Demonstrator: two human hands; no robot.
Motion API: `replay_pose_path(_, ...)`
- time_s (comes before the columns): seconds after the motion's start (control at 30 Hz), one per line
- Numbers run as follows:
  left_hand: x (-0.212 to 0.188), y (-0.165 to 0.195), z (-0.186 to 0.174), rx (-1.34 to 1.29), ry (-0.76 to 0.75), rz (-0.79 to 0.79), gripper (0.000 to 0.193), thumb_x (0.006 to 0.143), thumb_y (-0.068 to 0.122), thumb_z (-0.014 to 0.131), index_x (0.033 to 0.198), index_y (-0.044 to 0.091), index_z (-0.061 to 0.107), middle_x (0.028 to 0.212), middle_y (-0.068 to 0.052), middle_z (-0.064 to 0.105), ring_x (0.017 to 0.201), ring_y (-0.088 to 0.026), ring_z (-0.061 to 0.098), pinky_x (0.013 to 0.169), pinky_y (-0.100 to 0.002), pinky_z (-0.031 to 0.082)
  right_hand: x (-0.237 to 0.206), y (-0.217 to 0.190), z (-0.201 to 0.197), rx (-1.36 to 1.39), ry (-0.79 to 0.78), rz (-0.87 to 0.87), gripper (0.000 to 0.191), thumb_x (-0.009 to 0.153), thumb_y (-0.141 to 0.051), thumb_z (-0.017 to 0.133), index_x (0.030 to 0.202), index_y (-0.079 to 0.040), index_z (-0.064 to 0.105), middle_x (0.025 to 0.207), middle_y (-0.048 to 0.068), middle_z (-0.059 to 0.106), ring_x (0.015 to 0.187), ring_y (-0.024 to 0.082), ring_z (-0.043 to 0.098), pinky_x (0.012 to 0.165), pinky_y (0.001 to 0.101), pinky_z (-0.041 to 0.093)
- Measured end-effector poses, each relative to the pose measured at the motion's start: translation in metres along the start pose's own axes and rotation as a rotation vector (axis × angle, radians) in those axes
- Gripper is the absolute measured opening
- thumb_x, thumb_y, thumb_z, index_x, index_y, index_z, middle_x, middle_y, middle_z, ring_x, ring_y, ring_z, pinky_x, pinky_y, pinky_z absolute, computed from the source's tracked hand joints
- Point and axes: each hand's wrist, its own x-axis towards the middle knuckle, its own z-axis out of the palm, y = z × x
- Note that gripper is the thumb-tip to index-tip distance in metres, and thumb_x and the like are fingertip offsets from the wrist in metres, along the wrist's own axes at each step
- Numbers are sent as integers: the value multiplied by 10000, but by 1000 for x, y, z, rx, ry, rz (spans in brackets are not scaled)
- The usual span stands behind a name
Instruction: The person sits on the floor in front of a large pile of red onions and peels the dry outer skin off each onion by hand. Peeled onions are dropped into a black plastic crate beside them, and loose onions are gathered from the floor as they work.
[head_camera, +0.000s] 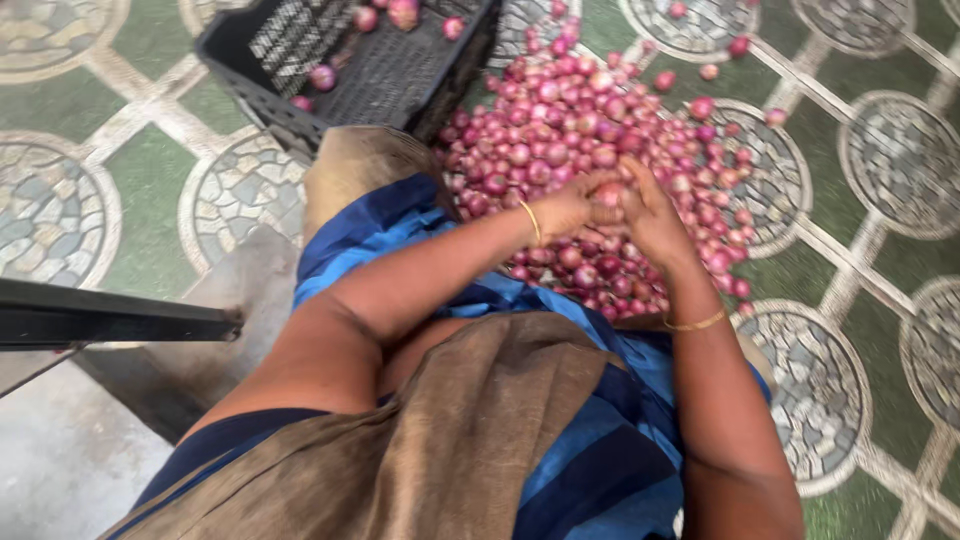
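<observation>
Onions (590, 150): large pink heap loose on the patterned floor (880, 150), directly under and beyond both hands. Left hand (570, 208) and right hand (650, 215): touching, together cupped over one onion (607, 193) at the heap's near edge; how firmly it is held, cannot tell. Crate (370, 70): black, up-left of the grip, only a few onions inside. Judged barely begun; nearly all the onions remain on the floor.

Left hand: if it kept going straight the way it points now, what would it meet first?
Probably the right hand, which its fingers already seem to touch; past that, the onion pile. Depth is unclear.
</observation>
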Motion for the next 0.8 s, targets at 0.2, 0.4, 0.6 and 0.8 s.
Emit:
replay_pose_path(0.2,6,5,-51,28,108,196,815,859,52,755,1562,175,363,1302,-96,637,1061,-244,706,813,-363,611,43,-11,2,356,-153,66,655,953,-20,627,1558,-104,393,1403,151,566,1203,251,628,929,330,589)
replay_pose_path(0.4,-2,62,-105,57,199,504,660,897,-7,825,1472,113,524,1322,-88,661,1104,-195,694,868,-312,606,96,-20,18,381,-10,-31,556,990,-31,658,1509,-40,458,1408,150,603,1148,185,644,903,295,566)
replay_pose_path(0.6,-29,115,-185,-18,836,408,380,863,54,743,1195,133,576,790,-61,701,508,-145,601,389,-290,459,93,5,7,147,-90,98,341,1019,-105,634,1350,-21,621,1186,106,733,1030,187,696,840,303,580)
replay_pose_path(0.8,-27,84,-234,256,1119,673,434,888,107,742,1281,48,570,900,-167,639,703,-269,580,577,-395,423,48,10,-2,-86,-178,65,328,1006,-100,639,1319,-3,627,1201,74,724,1132,148,672,978,293,546)
